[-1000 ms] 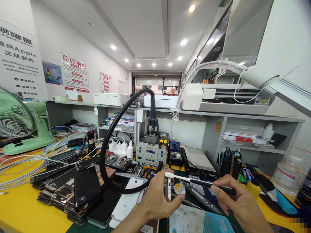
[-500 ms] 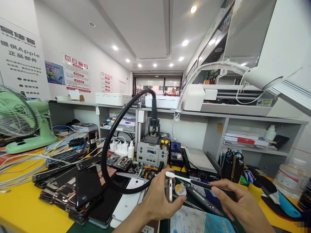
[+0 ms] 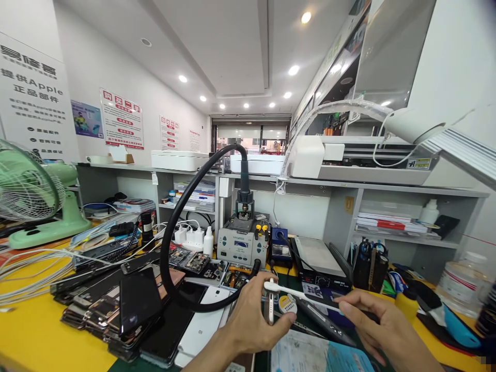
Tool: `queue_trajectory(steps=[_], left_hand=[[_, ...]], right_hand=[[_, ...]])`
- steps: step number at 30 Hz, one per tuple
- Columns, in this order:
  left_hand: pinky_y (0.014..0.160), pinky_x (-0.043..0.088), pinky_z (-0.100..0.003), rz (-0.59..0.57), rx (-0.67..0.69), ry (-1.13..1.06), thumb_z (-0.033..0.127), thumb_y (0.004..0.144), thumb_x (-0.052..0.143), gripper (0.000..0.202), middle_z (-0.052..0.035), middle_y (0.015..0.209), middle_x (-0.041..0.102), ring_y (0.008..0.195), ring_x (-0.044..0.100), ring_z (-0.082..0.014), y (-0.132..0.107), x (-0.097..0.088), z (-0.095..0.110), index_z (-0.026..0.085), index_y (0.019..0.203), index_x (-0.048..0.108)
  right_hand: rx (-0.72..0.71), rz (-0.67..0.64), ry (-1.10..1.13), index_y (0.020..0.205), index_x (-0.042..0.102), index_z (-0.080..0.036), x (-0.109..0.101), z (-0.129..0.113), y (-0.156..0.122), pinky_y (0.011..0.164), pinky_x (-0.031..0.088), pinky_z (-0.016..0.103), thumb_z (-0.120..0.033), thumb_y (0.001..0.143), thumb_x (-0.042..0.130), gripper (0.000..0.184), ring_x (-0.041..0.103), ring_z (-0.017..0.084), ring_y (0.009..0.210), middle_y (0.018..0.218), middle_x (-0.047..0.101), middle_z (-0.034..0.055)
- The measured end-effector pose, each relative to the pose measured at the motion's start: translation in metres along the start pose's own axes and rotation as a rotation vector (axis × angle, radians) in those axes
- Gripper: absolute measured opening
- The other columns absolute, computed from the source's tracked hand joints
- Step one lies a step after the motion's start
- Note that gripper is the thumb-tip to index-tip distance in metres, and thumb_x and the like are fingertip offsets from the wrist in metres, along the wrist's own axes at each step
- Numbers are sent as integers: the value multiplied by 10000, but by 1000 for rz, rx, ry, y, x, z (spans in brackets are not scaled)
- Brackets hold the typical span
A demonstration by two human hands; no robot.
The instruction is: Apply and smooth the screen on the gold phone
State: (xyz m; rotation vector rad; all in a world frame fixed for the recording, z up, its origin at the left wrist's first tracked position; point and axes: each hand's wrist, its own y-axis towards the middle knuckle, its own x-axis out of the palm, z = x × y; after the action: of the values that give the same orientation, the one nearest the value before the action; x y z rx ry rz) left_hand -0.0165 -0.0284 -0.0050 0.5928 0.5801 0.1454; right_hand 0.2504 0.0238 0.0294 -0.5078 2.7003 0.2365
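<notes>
My left hand (image 3: 253, 318) is closed round a white phone (image 3: 270, 310), held upright on its edge. My right hand (image 3: 374, 318) pinches the dark handle of a white-headed brush (image 3: 287, 290). The brush head rests against the top end of the phone. Both hands hover over a dark mat at the near edge of the bench, above a printed sheet (image 3: 310, 356). A small round yellow-and-white tin (image 3: 287, 304) lies just right of the phone.
A pile of phones and screens (image 3: 127, 305) covers the yellow bench to the left. A thick black hose (image 3: 174, 232) loops from the hot-air station (image 3: 242, 243). A green fan (image 3: 34, 196), white cables, a heating plate (image 3: 318, 261), bottles and tool holders stand around.
The brush head has slid slightly down onto the phone's top end and my right hand moved a little left. The left hand and phone have stayed about where they were.
</notes>
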Motion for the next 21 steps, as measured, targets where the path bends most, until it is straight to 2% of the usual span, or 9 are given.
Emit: queue_trajectory(steps=[6, 10, 12, 16, 19, 21], left_hand=[[938, 441, -447, -5, 22, 5, 353, 768, 708, 517, -73, 1117, 588, 1047, 579, -272, 1, -2, 2, 233, 1199, 448], [874, 453, -425, -8, 41, 7, 337, 775, 693, 454, -41, 1010, 590, 935, 584, -244, 2, -2, 2, 246, 1151, 456], [858, 455, -420, -6, 49, 7, 326, 772, 690, 432, -34, 976, 587, 900, 581, -238, 2, -2, 2, 245, 1128, 460], [864, 457, -427, -5, 44, 6, 325, 761, 696, 448, -44, 988, 588, 915, 582, -249, 2, -2, 2, 235, 1136, 468], [918, 447, -442, -4, 27, 5, 332, 755, 711, 507, -77, 1080, 596, 1007, 583, -274, 2, -2, 2, 219, 1183, 463], [922, 443, -440, -8, 26, 4, 332, 750, 715, 494, -84, 1081, 598, 1011, 579, -277, 2, -2, 3, 210, 1164, 475]], right_hand=[[29, -21, 43, 889, 612, -168, 2, -3, -3, 427, 179, 223, -709, 856, 579, 543, 224, 43, 347, 399, 268, -123], [53, -64, 83, 732, 510, -199, 3, -3, -3, 392, 236, 203, -721, 863, 554, 540, 240, 43, 334, 424, 246, -124], [58, -79, 69, 717, 504, -199, 3, -3, -3, 388, 247, 202, -725, 862, 550, 547, 246, 44, 331, 420, 264, -119], [39, -36, -52, 939, 629, -167, 0, 2, 0, 421, 228, 223, -745, 846, 545, 592, 317, 71, 329, 377, 352, -98], [7, 48, -92, 1083, 633, -174, -2, 8, 3, 449, 259, 247, -721, 846, 564, 600, 383, 108, 355, 380, 393, -85], [-4, 85, -121, 1115, 637, -182, -1, 9, 5, 453, 280, 257, -718, 846, 561, 605, 399, 122, 368, 391, 401, -80]])
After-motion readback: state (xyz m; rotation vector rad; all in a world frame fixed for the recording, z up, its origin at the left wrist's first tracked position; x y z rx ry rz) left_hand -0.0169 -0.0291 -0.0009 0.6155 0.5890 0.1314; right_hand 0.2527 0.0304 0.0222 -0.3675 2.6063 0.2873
